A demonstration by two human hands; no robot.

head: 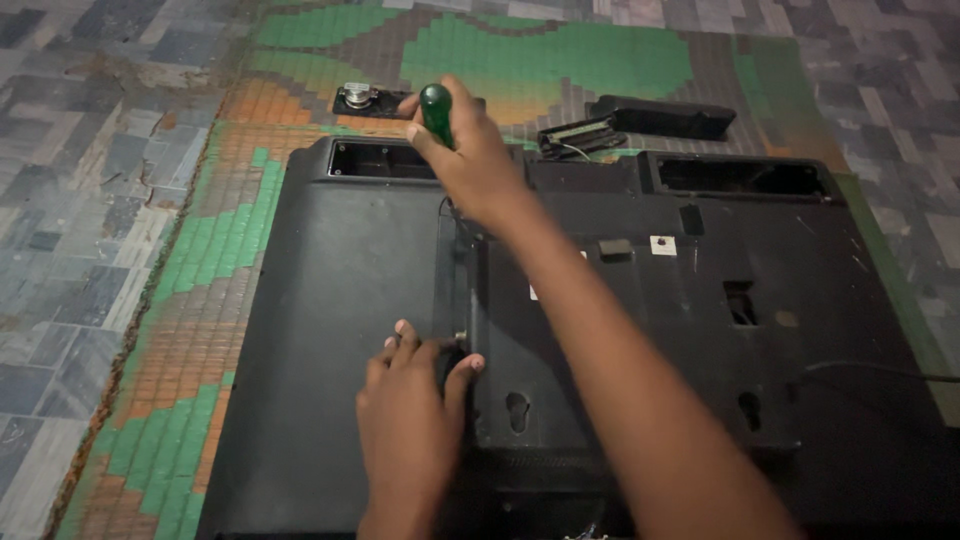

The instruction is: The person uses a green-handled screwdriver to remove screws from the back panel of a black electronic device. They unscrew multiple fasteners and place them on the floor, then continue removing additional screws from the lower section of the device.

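Head view: large black TV back panel (330, 300) lay face-down on a green-and-orange woven mat (200, 330), filling the frame from centre out to 3 and 6 o'clock. Right hand (470, 165) reached across to roughly 12 o'clock of the panel, fingers wrapped tight around a green-handled screwdriver (436, 112), handle end pointing up toward the camera; shaft and tip hidden behind the hand, so can't tell what the tip met. Left hand (410, 420) sat at about 6 o'clock, palm down on the panel, fingers narrowly spread, thumb and index tips touching the left edge of the raised centre housing (620, 370), beside a small light connector stub there. Nothing gripped in that hand. Two open rectangular cutouts showed along the panel's top edge, at 11 and 1 o'clock. Off the panel on the mat: a small black part with a round metal piece (358, 98) at 11 o'clock, just beside the screwdriver hand; a black oblong cover (660, 117) and an open black tray-like part (580, 137) at 12 to 1 o'clock. Grey tiled floor (70, 200) around the mat. Dark cable (880, 370) ran off at 3 o'clock.
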